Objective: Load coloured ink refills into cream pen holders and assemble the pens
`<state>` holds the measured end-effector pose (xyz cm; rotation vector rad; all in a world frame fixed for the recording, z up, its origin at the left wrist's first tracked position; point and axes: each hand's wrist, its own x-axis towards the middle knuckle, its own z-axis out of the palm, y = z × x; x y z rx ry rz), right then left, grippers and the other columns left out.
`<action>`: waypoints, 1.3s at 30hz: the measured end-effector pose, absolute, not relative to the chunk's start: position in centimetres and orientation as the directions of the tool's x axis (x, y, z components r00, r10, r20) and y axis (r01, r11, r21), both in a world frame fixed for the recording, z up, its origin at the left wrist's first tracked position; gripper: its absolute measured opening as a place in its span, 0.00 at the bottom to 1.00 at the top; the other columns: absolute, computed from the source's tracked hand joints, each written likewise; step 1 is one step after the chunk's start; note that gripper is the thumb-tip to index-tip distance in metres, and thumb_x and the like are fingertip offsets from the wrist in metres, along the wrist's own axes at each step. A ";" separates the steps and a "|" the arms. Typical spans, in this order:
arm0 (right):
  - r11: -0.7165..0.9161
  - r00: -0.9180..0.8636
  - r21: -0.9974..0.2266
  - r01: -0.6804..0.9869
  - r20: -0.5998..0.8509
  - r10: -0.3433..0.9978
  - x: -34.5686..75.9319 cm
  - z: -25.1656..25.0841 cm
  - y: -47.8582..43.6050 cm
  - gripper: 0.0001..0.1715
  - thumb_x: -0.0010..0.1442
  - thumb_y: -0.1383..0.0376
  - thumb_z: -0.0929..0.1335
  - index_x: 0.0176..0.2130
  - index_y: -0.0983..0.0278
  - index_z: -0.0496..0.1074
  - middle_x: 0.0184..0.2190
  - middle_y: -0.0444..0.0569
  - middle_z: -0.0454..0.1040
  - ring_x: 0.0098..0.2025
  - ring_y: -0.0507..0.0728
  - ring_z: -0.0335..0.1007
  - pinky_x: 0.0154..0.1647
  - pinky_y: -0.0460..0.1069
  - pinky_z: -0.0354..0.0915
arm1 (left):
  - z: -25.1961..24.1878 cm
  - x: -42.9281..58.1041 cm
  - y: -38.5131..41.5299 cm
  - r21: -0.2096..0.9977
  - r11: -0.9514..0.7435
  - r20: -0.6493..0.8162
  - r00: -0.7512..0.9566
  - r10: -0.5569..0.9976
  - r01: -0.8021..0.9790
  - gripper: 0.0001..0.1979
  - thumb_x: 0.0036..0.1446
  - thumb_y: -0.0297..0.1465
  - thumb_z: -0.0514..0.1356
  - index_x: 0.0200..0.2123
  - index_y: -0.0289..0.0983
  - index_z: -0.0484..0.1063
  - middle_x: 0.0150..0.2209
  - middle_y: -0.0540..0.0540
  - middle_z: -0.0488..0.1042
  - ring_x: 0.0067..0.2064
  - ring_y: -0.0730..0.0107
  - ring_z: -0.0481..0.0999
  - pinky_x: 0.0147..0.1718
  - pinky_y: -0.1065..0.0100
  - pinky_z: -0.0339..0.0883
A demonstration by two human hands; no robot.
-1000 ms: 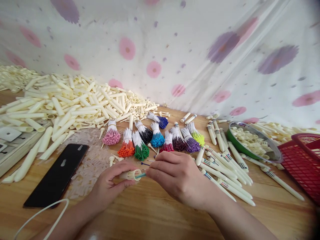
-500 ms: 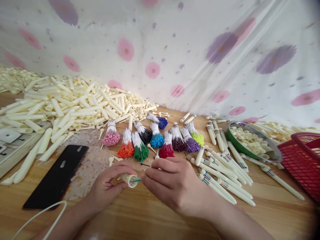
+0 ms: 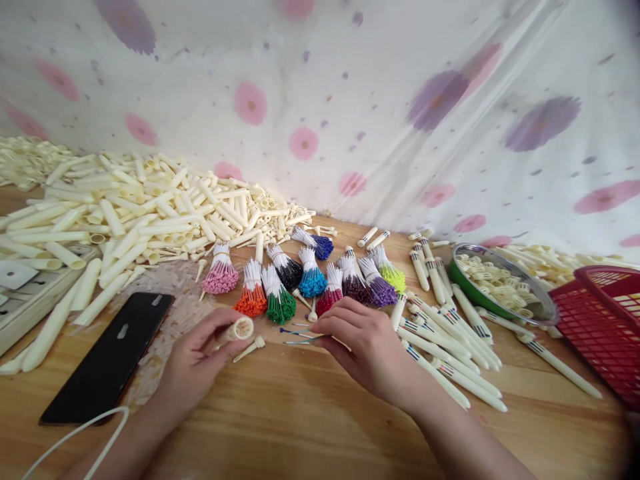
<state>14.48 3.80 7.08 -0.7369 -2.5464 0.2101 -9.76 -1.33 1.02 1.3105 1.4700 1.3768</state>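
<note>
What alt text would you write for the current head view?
The left hand holds a cream tube; the right hand is at thin blue sticks. Behind, colourful bundles sit on a wooden table, between piled cream tubes and cream pens.

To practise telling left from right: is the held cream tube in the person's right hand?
No, the left hand holds the cream tube; the right hand is apart from it.

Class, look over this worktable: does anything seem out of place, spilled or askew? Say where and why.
The dark blue bundle at the back lies nearly sideways, whereas the pink bundle looks upright. Small clear pieces lie scattered, spill-like, beside a black phone-like slab, itself odd among pen parts. Nothing looks plainly damaged.
</note>
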 end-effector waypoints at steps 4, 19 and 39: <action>0.803 -0.796 -0.201 0.562 0.132 0.590 15.0 2.8 3.6 0.03 0.57 0.69 0.68 0.30 0.65 0.71 0.27 0.45 0.74 0.32 0.54 0.66 0.30 0.47 0.61 | 0.9 -10.3 -0.7 0.997 0.020 0.013 -0.392 0.920 0.080 0.19 0.43 0.40 0.67 0.40 0.41 0.72 0.40 0.47 0.78 0.42 0.60 0.76 0.43 0.63 0.70; 0.849 -0.814 -0.051 0.525 0.260 0.519 5.5 2.8 8.3 0.24 0.60 0.56 0.66 0.51 0.68 0.66 0.47 0.55 0.70 0.49 0.62 0.60 0.48 0.54 0.61 | 2.2 -9.0 -0.3 0.990 0.123 -0.136 -0.308 0.942 -0.062 0.25 0.41 0.47 0.66 0.38 0.36 0.70 0.28 0.50 0.76 0.30 0.65 0.78 0.27 0.67 0.74; 0.735 -0.651 -0.374 0.565 0.346 0.676 5.3 0.4 7.7 0.11 0.61 0.63 0.65 0.43 0.59 0.75 0.46 0.43 0.75 0.43 0.56 0.62 0.44 0.52 0.58 | 1.2 -8.8 -0.2 0.956 0.242 -0.274 -0.208 0.939 -0.168 0.24 0.45 0.48 0.63 0.40 0.39 0.64 0.37 0.49 0.75 0.33 0.66 0.78 0.32 0.64 0.74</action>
